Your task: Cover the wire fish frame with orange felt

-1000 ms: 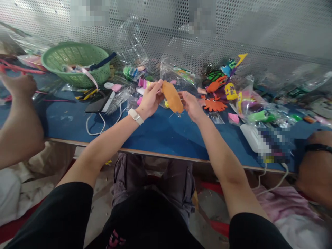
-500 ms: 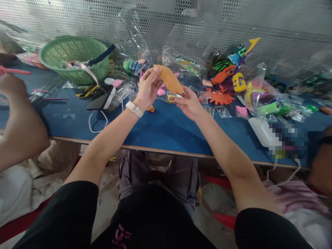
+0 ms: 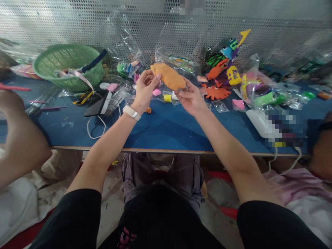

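Between my two hands, above the blue table, is a flattened, elongated piece of orange modelling clay. My left hand grips its left end, thumb on the near face and fingers behind. The right end is pinched by my right hand, with some fingers hidden behind the clay. A small orange lump lies on the table by my left wrist. Beneath the held clay sit a yellow packet and a pink lump.
A green basket and a phone with a white cable are on the left. Clay figures stand at the back right, including an orange crab. A white device lies right. A co-worker's arm rests at far left.
The orange clay has turned so that more of its broad face shows, and it now slopes less steeply. My left thumb has moved onto its near face. The camera view has shifted slightly.
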`<state>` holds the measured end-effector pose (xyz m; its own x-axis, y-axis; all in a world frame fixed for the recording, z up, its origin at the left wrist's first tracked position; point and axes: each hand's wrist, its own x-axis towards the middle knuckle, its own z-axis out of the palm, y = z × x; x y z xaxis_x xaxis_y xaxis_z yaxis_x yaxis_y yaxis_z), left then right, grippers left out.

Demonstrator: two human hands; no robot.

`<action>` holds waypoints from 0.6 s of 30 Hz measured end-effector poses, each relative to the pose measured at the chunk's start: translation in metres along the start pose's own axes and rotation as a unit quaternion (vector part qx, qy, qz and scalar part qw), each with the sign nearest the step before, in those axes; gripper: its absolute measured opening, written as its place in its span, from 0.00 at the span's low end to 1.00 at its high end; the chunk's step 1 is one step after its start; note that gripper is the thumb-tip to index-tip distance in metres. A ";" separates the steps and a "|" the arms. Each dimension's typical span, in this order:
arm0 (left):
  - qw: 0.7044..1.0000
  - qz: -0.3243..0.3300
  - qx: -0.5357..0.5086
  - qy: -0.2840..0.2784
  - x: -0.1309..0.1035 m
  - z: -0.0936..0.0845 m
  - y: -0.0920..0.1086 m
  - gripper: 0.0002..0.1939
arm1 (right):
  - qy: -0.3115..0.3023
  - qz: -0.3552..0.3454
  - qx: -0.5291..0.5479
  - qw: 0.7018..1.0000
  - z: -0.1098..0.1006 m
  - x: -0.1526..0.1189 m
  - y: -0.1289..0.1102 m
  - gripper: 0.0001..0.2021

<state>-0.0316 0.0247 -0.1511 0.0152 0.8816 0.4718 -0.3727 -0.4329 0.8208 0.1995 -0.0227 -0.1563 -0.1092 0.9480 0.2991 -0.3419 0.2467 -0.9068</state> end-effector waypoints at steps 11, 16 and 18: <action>0.999 -0.043 -0.013 0.014 -0.010 0.008 0.001 0.29 | 0.063 -0.008 0.037 0.997 -0.003 0.009 0.008 0.32; 0.998 -0.051 -0.038 0.028 -0.014 0.014 0.006 0.22 | 0.078 -0.035 0.001 0.996 -0.002 0.009 0.009 0.41; 0.995 -0.072 -0.048 0.048 -0.015 0.017 0.009 0.18 | 0.081 -0.041 -0.017 0.996 -0.002 0.008 0.009 0.42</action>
<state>-0.0193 0.0043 -0.1457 -0.0124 0.9488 0.3155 -0.4608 -0.2854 0.8404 0.1977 -0.0122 -0.1630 0.0715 0.9436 0.3233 -0.3123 0.3290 -0.8912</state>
